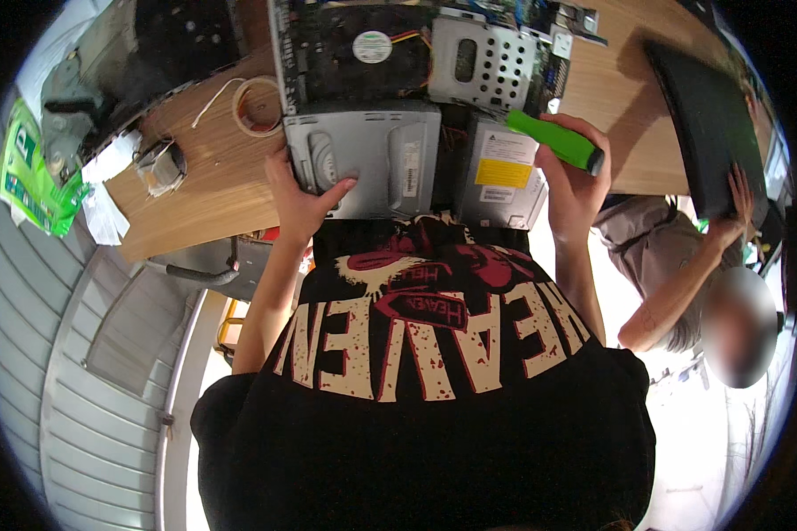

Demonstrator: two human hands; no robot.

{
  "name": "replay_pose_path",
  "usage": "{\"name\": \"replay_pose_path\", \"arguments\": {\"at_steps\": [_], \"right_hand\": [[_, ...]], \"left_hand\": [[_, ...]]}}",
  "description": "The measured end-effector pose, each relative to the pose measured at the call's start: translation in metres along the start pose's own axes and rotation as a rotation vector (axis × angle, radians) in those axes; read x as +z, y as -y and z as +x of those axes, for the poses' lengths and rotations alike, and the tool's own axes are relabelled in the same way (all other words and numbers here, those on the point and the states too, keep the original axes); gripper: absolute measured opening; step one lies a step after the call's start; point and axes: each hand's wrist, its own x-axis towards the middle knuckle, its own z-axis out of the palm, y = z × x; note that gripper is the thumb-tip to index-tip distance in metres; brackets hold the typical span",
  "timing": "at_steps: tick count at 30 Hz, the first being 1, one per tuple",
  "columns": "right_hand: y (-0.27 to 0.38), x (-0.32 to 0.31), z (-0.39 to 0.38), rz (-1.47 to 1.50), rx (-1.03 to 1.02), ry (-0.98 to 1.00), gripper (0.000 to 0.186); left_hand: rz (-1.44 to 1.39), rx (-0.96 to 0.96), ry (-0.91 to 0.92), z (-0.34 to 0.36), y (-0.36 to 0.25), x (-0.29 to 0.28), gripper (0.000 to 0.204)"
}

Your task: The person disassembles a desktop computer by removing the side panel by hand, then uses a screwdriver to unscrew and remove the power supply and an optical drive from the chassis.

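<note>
An open computer case (328,84) lies in front of me, its inside showing a fan with a round white label and a perforated metal bracket (496,62). My left hand (305,195) grips the left side of a grey metal drive (376,164) at the case's near end, thumb on its top face. In my right hand (580,181) is a screwdriver (553,142) with a green handle and dark butt end; its shaft cannot be made out. The right hand is also beside a labelled optical drive (496,208) with a yellow sticker, where contact is unclear.
On the wooden table (195,208) at left are a tape roll (259,106), a small roundish object (161,166) and a green-and-white packet (35,168). At right, another person's hand (737,208) touches a black flat panel (704,124).
</note>
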Motion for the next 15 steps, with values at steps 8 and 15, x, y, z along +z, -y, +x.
{"name": "replay_pose_path", "arguments": {"at_steps": [8, 15], "right_hand": [[0.004, -0.006, 0.022, -0.08, -0.151, 0.052, 0.025], [0.013, 0.009, 0.021, -0.181, -0.137, -0.114, 0.027]], "left_hand": [[0.015, 0.057, -0.051, 0.003, -0.007, -0.001, 0.092], [0.04, 0.106, -0.093, 0.002, -0.014, -0.003, 0.081]]}}
